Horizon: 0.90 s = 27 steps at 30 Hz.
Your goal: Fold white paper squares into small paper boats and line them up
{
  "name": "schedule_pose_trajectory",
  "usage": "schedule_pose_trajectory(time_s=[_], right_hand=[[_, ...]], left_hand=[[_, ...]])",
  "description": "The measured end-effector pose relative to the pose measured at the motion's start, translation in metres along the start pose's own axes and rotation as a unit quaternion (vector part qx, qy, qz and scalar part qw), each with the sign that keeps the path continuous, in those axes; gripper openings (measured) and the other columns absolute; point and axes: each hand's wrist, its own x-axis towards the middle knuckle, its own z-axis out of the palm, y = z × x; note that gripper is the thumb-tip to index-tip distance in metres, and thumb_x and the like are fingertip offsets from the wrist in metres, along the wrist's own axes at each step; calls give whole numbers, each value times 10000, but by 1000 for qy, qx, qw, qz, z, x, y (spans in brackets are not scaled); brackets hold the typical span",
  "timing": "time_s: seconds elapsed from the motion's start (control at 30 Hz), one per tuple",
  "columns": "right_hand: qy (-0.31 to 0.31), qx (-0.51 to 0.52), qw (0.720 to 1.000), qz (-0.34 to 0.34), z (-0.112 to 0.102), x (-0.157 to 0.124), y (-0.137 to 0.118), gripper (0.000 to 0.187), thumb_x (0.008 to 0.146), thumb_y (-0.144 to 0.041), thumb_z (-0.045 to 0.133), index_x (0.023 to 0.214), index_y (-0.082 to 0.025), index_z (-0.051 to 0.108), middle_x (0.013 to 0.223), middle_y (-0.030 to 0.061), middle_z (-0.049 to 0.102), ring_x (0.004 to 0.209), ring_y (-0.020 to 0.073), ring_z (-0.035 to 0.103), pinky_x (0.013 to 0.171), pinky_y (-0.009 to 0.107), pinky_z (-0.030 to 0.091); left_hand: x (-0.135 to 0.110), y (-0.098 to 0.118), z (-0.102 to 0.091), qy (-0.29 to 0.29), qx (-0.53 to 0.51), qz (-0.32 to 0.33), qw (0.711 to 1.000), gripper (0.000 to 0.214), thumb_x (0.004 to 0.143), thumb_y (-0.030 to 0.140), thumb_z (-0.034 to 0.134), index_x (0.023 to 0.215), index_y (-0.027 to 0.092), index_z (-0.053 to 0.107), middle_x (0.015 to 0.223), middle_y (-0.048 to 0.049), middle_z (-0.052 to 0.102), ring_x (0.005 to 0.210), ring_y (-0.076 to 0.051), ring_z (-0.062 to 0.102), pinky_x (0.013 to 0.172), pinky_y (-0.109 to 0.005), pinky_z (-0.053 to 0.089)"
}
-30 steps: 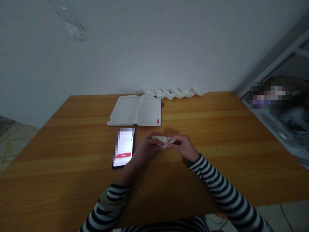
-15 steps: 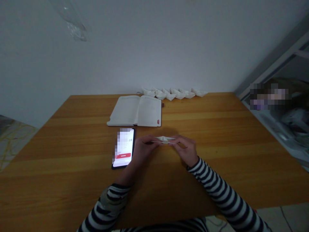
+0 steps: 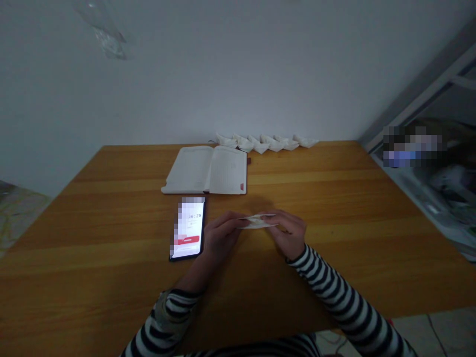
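Note:
Both hands pinch a small folded piece of white paper [image 3: 257, 221] just above the wooden table [image 3: 334, 208]. My left hand [image 3: 219, 237] grips its left end with closed fingers. My right hand [image 3: 289, 233] grips its right end, fingers curled over it. The paper looks flattened and long between the two hands. Both forearms wear black-and-white striped sleeves.
A lit phone [image 3: 188, 229] lies just left of my left hand. An open notebook [image 3: 207, 170] rests beyond it. Several folded white paper boats [image 3: 266, 142] line the table's far edge by the wall. A metal frame and clutter stand at the right [image 3: 427, 163].
The paper has been pulled from a bunched shape into a flatter, longer one. Both hands drew slightly toward me, and the view shifted a little left.

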Motion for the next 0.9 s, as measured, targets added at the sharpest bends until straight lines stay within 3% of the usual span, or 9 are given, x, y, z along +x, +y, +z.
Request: schedule_pose_trajectory(time_s=[0.13,0.23,0.3,0.37,0.43,0.5,0.63,0.8,0.9], right_hand=[[21,-2,1000,8,0,-4,-3,151,855,-238,662,730,-279,736,864,59,788,818,248,751,756,412,611],[57,2,998,36,5,-4,-3,126,835,-247,695,712,-268,709,789,55,766,766,236,736,733,392,601],[85,29,992,89,8,-4,-2,70,790,-262,752,798,-259,682,770,37,741,710,206,711,679,345,592],[69,85,980,164,10,-1,0,267,738,-281,796,941,-260,624,759,5,717,634,175,682,595,295,573],[21,140,965,223,10,2,3,369,736,-289,785,1030,-258,564,703,-24,696,574,158,668,539,264,552],[-13,168,953,250,11,4,7,315,774,-285,732,1025,-249,547,600,-51,658,522,150,658,519,248,537],[-8,178,947,266,14,5,10,258,821,-298,668,1024,-240,520,513,-86,600,429,120,598,448,206,479],[-15,195,941,277,11,8,11,352,878,-418,625,1150,-224,516,513,-94,595,360,89,511,367,171,389],[-42,226,923,308,9,9,15,376,865,-458,636,1130,-194,596,491,-73,603,346,85,492,351,171,352]], left_hand=[[1,7,1,14,-11,-56,998,136,862,158,663,737,203,691,845,-35,773,740,-145,731,665,-232,563],[5,11,5,49,-21,-155,986,96,803,249,742,745,207,678,755,-13,745,693,-153,711,653,-255,571],[10,10,6,58,-47,-239,968,212,729,305,807,873,207,686,757,-4,727,689,-159,697,624,-256,568],[15,6,4,-17,-95,-310,946,378,676,323,842,1000,198,692,773,-9,736,705,-175,702,610,-260,562],[17,1,1,-95,-124,-361,919,303,654,331,848,886,173,734,765,-27,753,687,-186,701,606,-267,548],[18,-5,-1,-124,-133,-401,898,257,634,334,852,787,151,754,732,-37,757,651,-190,693,584,-267,527],[16,-8,1,-118,-180,-454,864,282,617,322,857,790,122,760,628,-40,738,564,-179,678,546,-260,513],[14,-10,3,-101,-289,-468,829,501,768,408,755,1171,120,677,679,-55,753,574,-177,715,565,-262,560],[14,-16,2,-101,-307,-443,836,547,853,498,647,1268,142,622,706,-58,756,584,-176,719,584,-277,577]])
